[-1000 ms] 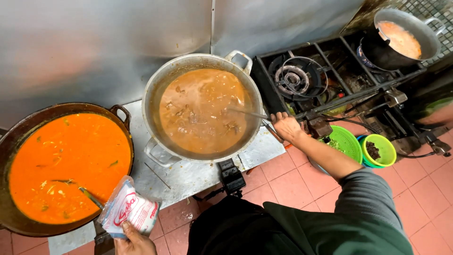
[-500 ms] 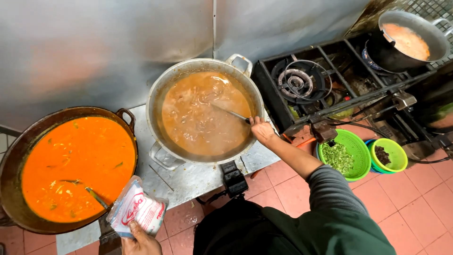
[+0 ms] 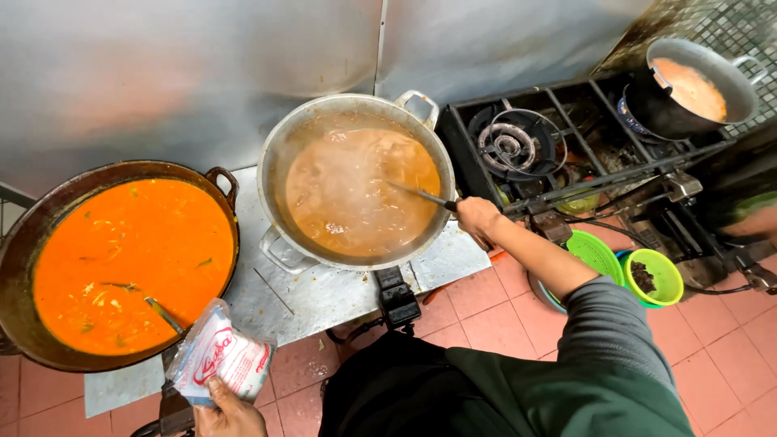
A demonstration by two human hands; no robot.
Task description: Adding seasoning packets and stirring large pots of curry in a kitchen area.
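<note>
The left hand (image 3: pixel 229 409) is cut off by the bottom edge, its fingers hidden behind the plastic bag (image 3: pixel 220 362). The ladle (image 3: pixel 421 196) disappears into cloudy brown broth, its bowl unseen. The dark wok (image 3: pixel 113 259) runs past the left edge.

Ladle (image 3: pixel 417 194) angled into brown stew; plastic bag (image 3: pixel 220 362) held upright.

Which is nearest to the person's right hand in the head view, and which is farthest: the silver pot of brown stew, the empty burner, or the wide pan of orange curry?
From the right hand, nearest first:
1. Silver pot of brown stew, just left of the hand, which holds a ladle in it.
2. Empty burner, up and to the right on the stove.
3. Wide pan of orange curry, far left.
</note>
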